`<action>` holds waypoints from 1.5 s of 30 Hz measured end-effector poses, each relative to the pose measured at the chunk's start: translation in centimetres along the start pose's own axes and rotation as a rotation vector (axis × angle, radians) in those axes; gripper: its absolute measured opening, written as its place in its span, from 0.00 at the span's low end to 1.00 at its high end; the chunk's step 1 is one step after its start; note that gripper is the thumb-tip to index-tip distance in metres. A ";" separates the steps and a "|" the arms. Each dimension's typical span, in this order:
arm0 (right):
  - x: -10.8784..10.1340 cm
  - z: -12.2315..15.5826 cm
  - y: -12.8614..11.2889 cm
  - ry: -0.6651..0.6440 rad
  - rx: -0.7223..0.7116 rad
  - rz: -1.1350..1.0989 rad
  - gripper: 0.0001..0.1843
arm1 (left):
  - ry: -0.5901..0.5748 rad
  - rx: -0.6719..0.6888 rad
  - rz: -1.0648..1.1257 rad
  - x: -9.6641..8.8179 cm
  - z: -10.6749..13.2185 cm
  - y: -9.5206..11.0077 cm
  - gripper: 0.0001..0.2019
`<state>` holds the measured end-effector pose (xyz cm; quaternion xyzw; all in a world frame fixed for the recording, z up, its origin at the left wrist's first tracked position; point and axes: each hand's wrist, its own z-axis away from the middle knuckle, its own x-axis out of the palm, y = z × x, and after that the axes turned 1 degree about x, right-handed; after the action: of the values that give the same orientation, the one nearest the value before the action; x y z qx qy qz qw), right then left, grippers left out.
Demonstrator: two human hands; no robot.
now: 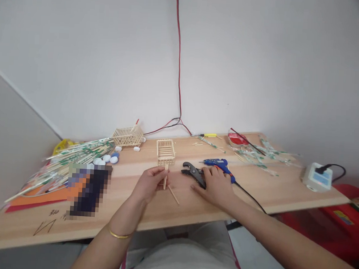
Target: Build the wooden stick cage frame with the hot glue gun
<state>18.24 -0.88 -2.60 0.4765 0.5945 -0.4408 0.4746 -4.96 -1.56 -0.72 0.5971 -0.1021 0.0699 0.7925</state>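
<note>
Head view: the left hand (151, 184) has thumb and fingers pinched together on the sticks (165, 179), which poke out above and below the fingertips, their far ends by the near edge of the frame (166, 152), though whether they touch it I cannot tell. Another stick (173, 195) slants just beside those fingers. The right hand (217, 186) lies palm down over the handles of the pliers (192, 171), thumb apart from the fingers, their grip impossible to tell, with the glue gun (214, 163) just beyond the fingertips.
</note>
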 end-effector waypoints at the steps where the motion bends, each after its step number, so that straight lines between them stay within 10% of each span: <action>1: 0.3 0.1 -0.2 0.012 0.003 -0.012 0.36 | -0.004 0.001 -0.003 -0.2 0.0 0.0 0.18; 10: 1.3 0.2 -1.0 0.068 -0.054 -0.173 0.46 | -0.052 0.107 -0.171 -0.9 -1.1 -0.6 0.14; 19: -1.9 -1.7 -3.6 -0.076 -0.351 -0.822 0.10 | -0.090 0.174 -0.368 0.7 -0.3 0.0 0.09; 26: -2.2 -3.1 -4.1 -0.204 -0.435 -0.677 0.07 | -0.104 0.272 -0.647 -0.3 0.3 0.5 0.08; 31: -2.2 -4.8 -2.2 -0.092 -0.428 -0.505 0.08 | -0.065 0.562 -1.096 -2.0 0.1 0.5 0.12; 37: -3.0 -6.7 -1.4 0.003 -0.414 -0.612 0.07 | -0.014 0.586 -1.498 -3.0 -0.4 -0.3 0.12; 45: -3.1 -8.7 -3.2 0.046 -0.391 -0.665 0.07 | -0.016 0.568 -1.322 -5.4 -1.3 1.0 0.10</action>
<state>14.09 6.68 2.11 0.1681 0.7999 -0.4381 0.3741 -10.36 0.00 -1.42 0.7178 0.2969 -0.4050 0.4823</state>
